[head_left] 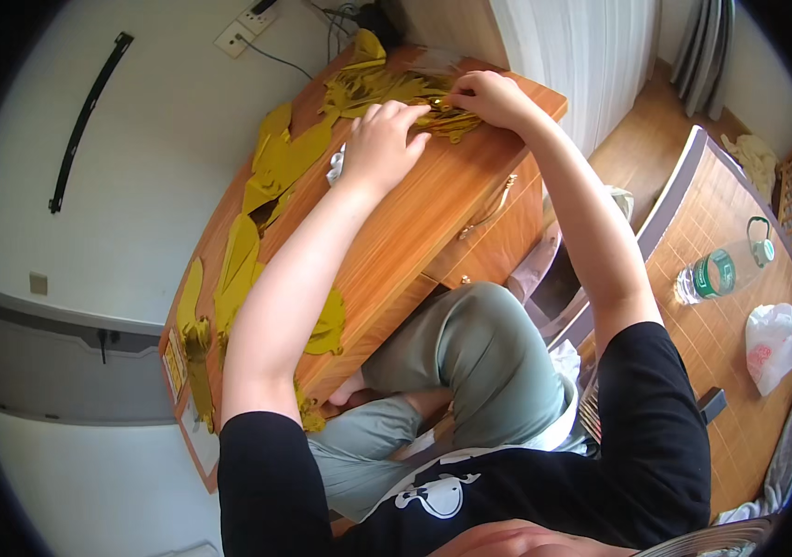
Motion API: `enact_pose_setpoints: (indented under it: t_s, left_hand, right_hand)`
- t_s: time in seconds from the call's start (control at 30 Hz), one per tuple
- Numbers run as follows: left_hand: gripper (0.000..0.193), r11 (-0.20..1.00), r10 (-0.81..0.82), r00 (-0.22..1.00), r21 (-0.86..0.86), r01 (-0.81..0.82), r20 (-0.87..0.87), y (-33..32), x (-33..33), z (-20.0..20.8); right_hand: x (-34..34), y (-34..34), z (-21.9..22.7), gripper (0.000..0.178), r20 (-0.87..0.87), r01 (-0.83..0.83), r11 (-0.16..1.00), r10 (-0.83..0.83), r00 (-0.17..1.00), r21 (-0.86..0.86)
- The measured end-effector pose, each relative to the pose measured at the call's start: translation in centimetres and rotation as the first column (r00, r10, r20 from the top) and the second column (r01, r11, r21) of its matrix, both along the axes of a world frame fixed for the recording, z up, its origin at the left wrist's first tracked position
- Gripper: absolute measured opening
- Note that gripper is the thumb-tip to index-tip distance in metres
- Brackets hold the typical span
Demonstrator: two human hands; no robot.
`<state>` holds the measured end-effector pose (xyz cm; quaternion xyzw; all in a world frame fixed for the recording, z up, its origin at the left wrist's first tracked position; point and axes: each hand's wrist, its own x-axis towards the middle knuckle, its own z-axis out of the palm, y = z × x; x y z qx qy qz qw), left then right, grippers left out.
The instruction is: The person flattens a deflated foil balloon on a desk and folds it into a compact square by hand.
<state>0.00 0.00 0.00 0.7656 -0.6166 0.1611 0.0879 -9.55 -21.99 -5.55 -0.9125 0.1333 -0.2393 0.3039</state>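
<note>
Flat, shiny yellow-gold foil pieces lie along the far and left sides of a wooden desk. At the desk's far end they gather into a crumpled, strip-like gold heap. My right hand is bent over the right end of this heap, its thumb and fingers pinched on the gold foil. Just to its left, my left hand hovers low, palm down, with fingers and thumb apart and its fingertips near the foil. A small white crumpled thing shows partly behind my left wrist.
Wooden drawers with a metal handle face my knees. To the right, a mat-covered bed holds a clear water bottle and a white plastic bag. A wall socket with cables sits beyond the desk.
</note>
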Motion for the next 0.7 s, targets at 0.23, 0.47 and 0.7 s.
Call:
enact_pose_setpoints:
  t_s: [0.23, 0.47, 0.7]
  left_hand:
    - [0.024, 0.994, 0.013, 0.999, -0.106, -0.010, 0.033, -2.8, 1.5, -1.2]
    - [0.018, 0.986, -0.117, 0.989, -0.108, 0.126, 0.090, -4.9, 2.5, -0.9]
    - [0.013, 0.967, -0.168, 0.974, -0.167, 0.193, 0.154, -5.4, 3.2, -0.7]
  right_hand:
    - [-0.1, -0.5, -0.1, 0.027, 0.055, 0.027, 0.997, -0.024, 0.998, -0.071]
    - [0.0, -0.8, -1.2, 0.026, 0.102, 0.050, 0.994, -0.040, 0.994, -0.100]
    - [0.0, -0.6, -0.6, 0.029, 0.050, 0.038, 0.996, -0.034, 0.998, -0.084]
